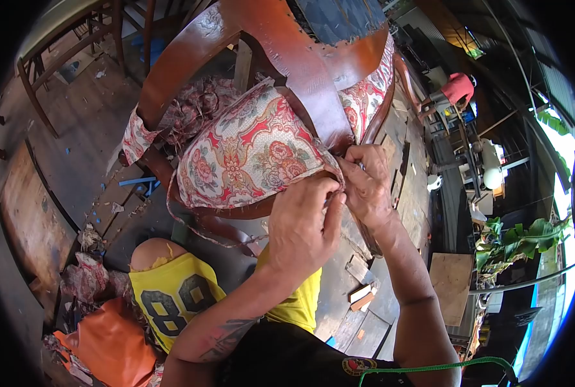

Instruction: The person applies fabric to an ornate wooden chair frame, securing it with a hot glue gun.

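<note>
A wooden chair [307, 84] with a glossy reddish-brown frame stands tilted before me. Its seat wears a red and cream floral upholstery fabric [236, 155], whose lower edge shows a row of small tacks or staples. At the seat's right corner, my left hand [303, 222] is closed in a pinch on the fabric edge. My right hand [368, 184] is beside it, fingers bent and closed on the same edge near the chair's upright. The fingertips hide exactly what lies between them. A loose strip of trim [200, 229] hangs below the seat.
Orange material [113, 345] and crumpled floral scraps [84, 277] lie at lower left. Wood offcuts [361, 297] are on the plank floor at right. Another chair frame [75, 64] stands at upper left. A person in a red shirt [458, 89] bends over in the background.
</note>
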Tool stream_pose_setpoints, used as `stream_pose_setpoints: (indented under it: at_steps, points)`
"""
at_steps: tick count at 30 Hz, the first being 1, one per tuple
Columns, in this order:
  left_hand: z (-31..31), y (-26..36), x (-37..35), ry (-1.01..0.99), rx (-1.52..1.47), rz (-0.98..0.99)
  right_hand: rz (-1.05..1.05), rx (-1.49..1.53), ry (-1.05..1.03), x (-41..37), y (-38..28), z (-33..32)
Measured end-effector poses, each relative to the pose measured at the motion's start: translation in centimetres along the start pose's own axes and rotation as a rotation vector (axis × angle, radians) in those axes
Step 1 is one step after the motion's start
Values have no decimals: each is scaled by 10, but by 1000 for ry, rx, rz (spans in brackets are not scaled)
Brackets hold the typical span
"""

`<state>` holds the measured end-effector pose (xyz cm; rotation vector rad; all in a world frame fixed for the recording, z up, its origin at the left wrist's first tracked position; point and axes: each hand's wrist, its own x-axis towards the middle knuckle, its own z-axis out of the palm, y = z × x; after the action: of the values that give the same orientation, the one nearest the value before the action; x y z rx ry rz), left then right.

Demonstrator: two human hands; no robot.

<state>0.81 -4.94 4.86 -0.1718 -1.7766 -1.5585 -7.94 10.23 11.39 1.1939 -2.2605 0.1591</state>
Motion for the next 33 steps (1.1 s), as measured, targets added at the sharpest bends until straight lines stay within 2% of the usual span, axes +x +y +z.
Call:
stream_pose_setpoints:
  at_steps: [5,12,22,25,29,31,33]
  points:
    - [1,1,-2,-35,108,28,-3,24,-19,0,3,-1]
    - [2,-7,-10,-174,212,-91,-5,22,5,4,-1,-2]
    - [-1,-8,-9,-158,183,-110,3,26,19,3,-1,0]
    - [-1,-8,-10,-123,179,-78,-18,6,18,1,0,1]
    - [4,-9,-14,32,-113,-269,-31,-21,17,2,-1,-1]
    - [4,-11,-7,100,-170,-259,-42,-30,19,2,-1,-1]
    - [0,-16,-3,63,-103,-219,-39,-26,20,2,-1,-1]
